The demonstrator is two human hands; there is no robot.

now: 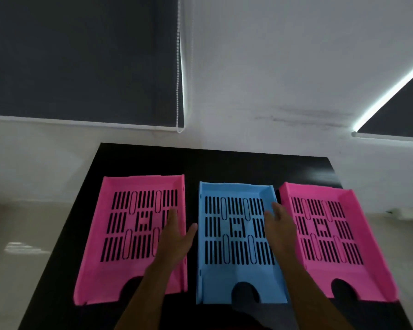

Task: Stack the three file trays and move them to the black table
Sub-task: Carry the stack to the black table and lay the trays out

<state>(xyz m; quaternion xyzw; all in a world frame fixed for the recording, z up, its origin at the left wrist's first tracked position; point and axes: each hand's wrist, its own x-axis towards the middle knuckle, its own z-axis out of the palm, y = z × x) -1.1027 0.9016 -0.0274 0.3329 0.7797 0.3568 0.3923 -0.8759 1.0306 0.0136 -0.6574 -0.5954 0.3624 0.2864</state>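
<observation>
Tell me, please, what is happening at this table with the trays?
A person is reaching both open hands toward three file trays lying side by side, unstacked, on a black table. The left hand hovers over the left pink tray; the right hand is at the right wall of the blue tray. The right pink tray is untouched. Neither hand grips anything.

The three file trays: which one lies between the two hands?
The blue tray, the middle one. The left hand and right hand flank it, open. The two pink trays lie outside the hands.
</observation>
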